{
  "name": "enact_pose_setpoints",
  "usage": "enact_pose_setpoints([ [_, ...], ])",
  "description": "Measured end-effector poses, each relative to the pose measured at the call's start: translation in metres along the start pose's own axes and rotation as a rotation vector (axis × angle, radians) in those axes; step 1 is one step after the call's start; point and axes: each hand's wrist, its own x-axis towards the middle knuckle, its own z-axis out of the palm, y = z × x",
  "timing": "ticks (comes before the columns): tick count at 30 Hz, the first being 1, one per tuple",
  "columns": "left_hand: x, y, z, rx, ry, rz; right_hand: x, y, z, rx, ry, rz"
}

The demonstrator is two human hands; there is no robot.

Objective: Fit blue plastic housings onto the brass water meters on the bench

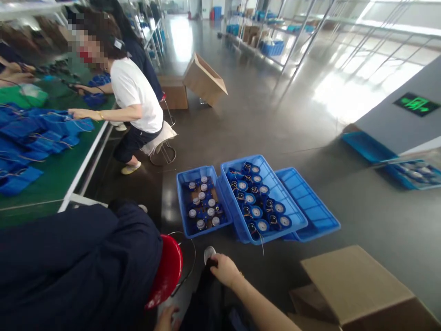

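Note:
My right hand [226, 272] rests at the knee of my dark trouser leg [205, 299], its fingers curled on the cloth. Low at the bottom edge, my left hand [167, 318] is only partly in view beside the same leg, fingers a little apart and holding nothing I can see. Beyond my foot [209, 253] are a small blue crate [182, 202] of parts with round white tops and a larger blue crate [292, 216] of blue, round-faced parts with wires. The larger one overlaps another blue crate [310, 197].
A red stool [170, 271] and a dark-clothed person [86, 266] are close at left. Another person [138, 96] sits at the green worktable [74, 158], touching blue parts [34, 133]. Cardboard boxes [358, 280] [205, 78] stand at lower right and farther back.

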Motion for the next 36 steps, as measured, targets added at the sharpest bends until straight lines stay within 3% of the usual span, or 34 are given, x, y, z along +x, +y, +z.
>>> enact_pose_setpoints([
  [5, 0.104, 0.081, -0.004, 0.035, -0.027, -0.027, 0.096, 0.069, -0.034, -0.076, -0.046, 0.147],
  [9, 0.206, 0.114, 0.005, 0.071, -0.046, -0.058, 0.190, 0.114, -0.030, -0.145, -0.095, 0.196],
  [12, 0.291, 0.122, 0.016, 0.109, -0.008, -0.066, 0.270, 0.138, -0.018, -0.205, -0.114, 0.180],
  [16, 0.400, 0.116, 0.037, 0.157, 0.045, -0.091, 0.369, 0.161, -0.002, -0.328, -0.088, 0.118],
  [21, 0.498, 0.089, 0.080, 0.242, 0.070, -0.141, 0.470, 0.187, 0.028, -0.533, -0.038, 0.055],
  [25, 0.550, 0.071, 0.111, 0.287, 0.028, -0.197, 0.522, 0.208, 0.055, -0.687, -0.029, 0.061],
  [29, 0.580, 0.065, 0.126, 0.322, -0.013, -0.201, 0.545, 0.220, 0.063, -0.781, -0.051, 0.068],
  [32, 0.583, 0.066, 0.128, 0.350, -0.026, -0.167, 0.549, 0.224, 0.056, -0.808, -0.093, 0.032],
  [36, 0.565, 0.069, 0.112, 0.329, -0.038, -0.126, 0.546, 0.223, 0.041, -0.792, -0.145, 0.044],
])
